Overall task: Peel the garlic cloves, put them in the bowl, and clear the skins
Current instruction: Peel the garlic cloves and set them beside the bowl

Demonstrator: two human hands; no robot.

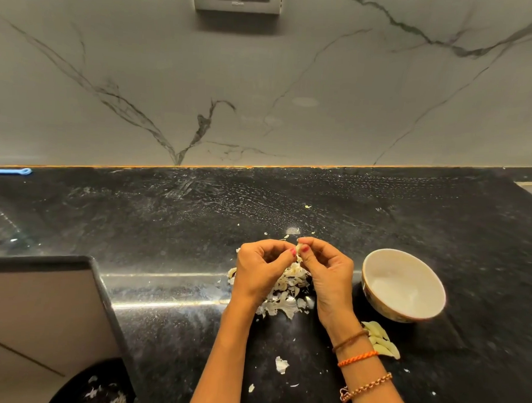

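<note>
A single garlic clove [299, 249] was held up between both hands, pinched at the fingertips. The left hand [260, 269] was curled, its thumb and forefinger closed on the near side of the clove; the right hand [326, 265] was curled likewise, thumb and forefinger nipped on the opposite side, so that the two sets of fingertips almost met. Both wrists were bent upward, with the forearms brought in from below and the backs of the hands turned toward the camera.

The clove was judged to be light, firm and small, and rather slippery once bared; its skin was judged papery, brittle and apt to tear into flakes. A hold at the clove's ends was thought best, leaving the skin free to be picked off with a nail.

Directly beneath the hands a heap of skins [287, 289] was spread on the black counter [172, 227], with stray flakes lying nearer the body. Just to the right of the right hand the white bowl [403, 285] was set; whether anything lay in it could not be told. Beside the right wrist, below the bowl, a few peeled cloves [380, 340] were lying on the counter, not yet moved to the bowl.
</note>
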